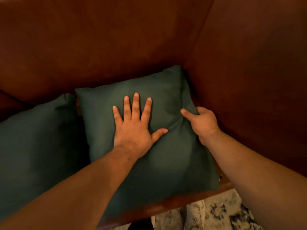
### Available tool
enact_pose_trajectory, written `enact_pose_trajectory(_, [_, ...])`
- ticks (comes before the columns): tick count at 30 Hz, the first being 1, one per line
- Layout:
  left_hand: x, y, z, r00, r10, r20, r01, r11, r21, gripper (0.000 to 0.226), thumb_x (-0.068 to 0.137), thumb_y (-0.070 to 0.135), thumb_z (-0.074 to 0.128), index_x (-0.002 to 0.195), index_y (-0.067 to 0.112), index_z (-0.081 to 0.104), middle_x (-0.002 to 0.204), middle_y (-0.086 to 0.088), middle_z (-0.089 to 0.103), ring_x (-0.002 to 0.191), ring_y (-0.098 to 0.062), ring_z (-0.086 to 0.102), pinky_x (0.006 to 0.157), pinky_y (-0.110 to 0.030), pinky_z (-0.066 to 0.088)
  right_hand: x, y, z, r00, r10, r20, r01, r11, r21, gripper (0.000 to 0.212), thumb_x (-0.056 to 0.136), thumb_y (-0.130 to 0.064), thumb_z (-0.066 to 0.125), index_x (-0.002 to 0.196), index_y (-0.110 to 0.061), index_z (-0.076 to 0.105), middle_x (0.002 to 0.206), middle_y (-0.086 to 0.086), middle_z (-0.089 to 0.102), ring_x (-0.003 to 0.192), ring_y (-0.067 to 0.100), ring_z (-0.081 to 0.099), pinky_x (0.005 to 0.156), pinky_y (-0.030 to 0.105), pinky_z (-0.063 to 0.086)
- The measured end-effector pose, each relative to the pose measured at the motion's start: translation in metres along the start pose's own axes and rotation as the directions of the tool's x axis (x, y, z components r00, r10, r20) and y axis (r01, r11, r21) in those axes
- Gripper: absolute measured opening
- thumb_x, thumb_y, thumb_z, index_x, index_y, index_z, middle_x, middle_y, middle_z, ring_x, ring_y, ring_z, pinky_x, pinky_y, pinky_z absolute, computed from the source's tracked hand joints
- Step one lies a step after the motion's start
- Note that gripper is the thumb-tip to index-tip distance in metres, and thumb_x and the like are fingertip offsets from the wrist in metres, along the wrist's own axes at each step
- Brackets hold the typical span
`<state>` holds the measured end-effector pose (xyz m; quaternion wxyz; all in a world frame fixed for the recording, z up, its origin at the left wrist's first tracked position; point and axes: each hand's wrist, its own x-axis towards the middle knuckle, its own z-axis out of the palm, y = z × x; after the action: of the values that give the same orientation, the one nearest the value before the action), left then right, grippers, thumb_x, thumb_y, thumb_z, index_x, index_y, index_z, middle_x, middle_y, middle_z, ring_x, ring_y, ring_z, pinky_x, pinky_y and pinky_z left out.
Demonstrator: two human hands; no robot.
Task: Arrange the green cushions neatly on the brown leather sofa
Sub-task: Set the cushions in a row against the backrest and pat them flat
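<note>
A dark green cushion (166,163) lies in the right corner of the brown leather sofa (99,47), against the backrest and the armrest (257,80). My left hand (134,128) rests flat on its middle with fingers spread. My right hand (201,122) grips the cushion's right edge, thumb on top, fingers tucked behind the fabric, which creases there. A second green cushion (36,143) lies to the left, its edge touching or nearly touching the first one.
The sofa's front edge (166,206) runs along the bottom. Below it lies a patterned light rug (221,211) on the floor. The tall armrest closes off the right side, the backrest the far side.
</note>
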<state>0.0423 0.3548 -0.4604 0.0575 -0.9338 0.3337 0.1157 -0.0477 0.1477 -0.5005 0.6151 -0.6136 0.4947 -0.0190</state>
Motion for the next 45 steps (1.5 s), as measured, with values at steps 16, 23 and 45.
enact_pose_trajectory(16, [-0.061, 0.084, 0.037, 0.996, -0.041, -0.074, 0.040, 0.999, -0.015, 0.088, 0.099, 0.079, 0.018, 0.170, 0.027, 0.010, 0.178, -0.012, -0.004, 0.164, -0.041, -0.004, 0.126, -0.072, 0.006, -0.043, 0.075, -0.046, 0.996, -0.062, 0.071, 0.074, 0.982, -0.174, 0.054, 0.099, -0.058, 0.063, 0.084, -0.007, 0.072, 0.081, 0.010, 0.077, 0.083, 0.030, 0.074, 0.085, 0.054, 0.058])
enact_pose_trajectory(23, [-0.065, 0.069, 0.035, 0.996, -0.038, -0.078, 0.035, 0.998, -0.045, 0.100, 0.091, 0.090, 0.017, 0.170, 0.031, 0.003, 0.178, -0.012, -0.008, 0.163, -0.044, -0.005, 0.123, -0.076, 0.007, -0.065, 0.107, -0.064, 0.988, -0.090, 0.124, 0.095, 0.995, -0.029, 0.041, 0.087, -0.070, 0.058, 0.108, -0.038, 0.073, 0.108, -0.015, 0.077, 0.106, 0.006, 0.070, 0.097, 0.036, 0.054])
enact_pose_trajectory(45, [-0.084, 0.072, 0.035, 0.986, 0.029, -0.165, -0.050, 0.991, -0.124, 0.088, 0.095, 0.078, 0.037, 0.168, 0.031, 0.023, 0.179, -0.007, 0.002, 0.164, -0.039, -0.002, 0.126, -0.073, 0.006, -0.087, 0.112, -0.063, 0.954, -0.297, -0.033, 0.252, 0.859, -0.445, 0.035, 0.111, -0.043, 0.041, 0.100, -0.016, 0.060, 0.083, 0.002, 0.066, 0.081, 0.032, 0.065, 0.068, 0.040, 0.048])
